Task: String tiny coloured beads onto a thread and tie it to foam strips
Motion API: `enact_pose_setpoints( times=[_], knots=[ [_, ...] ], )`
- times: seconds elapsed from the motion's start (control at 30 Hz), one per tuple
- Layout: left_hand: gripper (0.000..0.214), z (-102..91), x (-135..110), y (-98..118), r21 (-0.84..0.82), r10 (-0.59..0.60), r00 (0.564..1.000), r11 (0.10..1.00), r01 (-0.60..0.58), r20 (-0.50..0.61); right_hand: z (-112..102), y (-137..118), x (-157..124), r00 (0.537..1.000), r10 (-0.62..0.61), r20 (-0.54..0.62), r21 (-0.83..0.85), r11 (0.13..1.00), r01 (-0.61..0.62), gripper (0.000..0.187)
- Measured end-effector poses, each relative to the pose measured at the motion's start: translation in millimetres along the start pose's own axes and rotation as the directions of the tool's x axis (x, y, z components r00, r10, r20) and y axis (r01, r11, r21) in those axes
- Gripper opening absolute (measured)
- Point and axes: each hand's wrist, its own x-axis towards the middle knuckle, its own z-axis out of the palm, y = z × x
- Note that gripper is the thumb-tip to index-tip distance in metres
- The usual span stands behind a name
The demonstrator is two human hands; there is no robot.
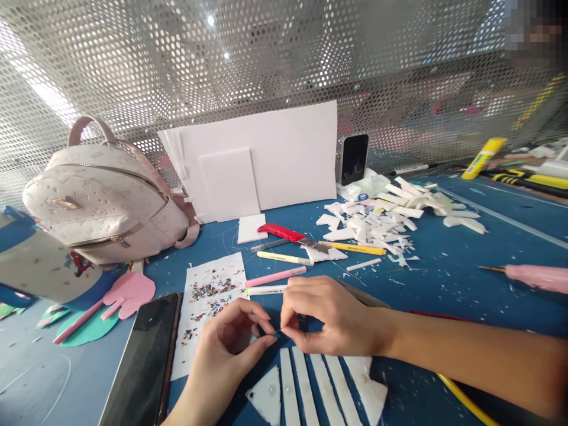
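My left hand (228, 349) and my right hand (326, 316) meet low in the middle of the head view, fingertips pinched together on something very thin, perhaps a thread or needle, too small to name. Just below them lie several white foam strips (306, 387) and two white triangles on the blue table (444, 278). To the left of my left hand a white paper with coloured sequins (210, 296) lies flat. Pink, white and yellow pens (275, 276) rest just beyond my hands.
A black phone (144, 361) lies at the lower left. A pale pink backpack (104, 201) stands at the left. White boards (266, 157) lean on the perforated metal wall. A red cutter (284, 232), a pile of white scraps (386, 222), a pink tool (535, 277) and a glue stick (483, 157) sit to the right.
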Motion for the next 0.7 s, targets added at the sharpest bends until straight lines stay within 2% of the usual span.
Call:
enact_pose_setpoints(
  times=[0.7],
  knots=[
    [0.011,0.0,0.8,6.5,-0.019,-0.003,1.0,1.0,0.003,0.0,1.9,1.5,-1.0,1.0,0.001,0.022,-0.002,1.0,-0.001,0.006]
  ],
)
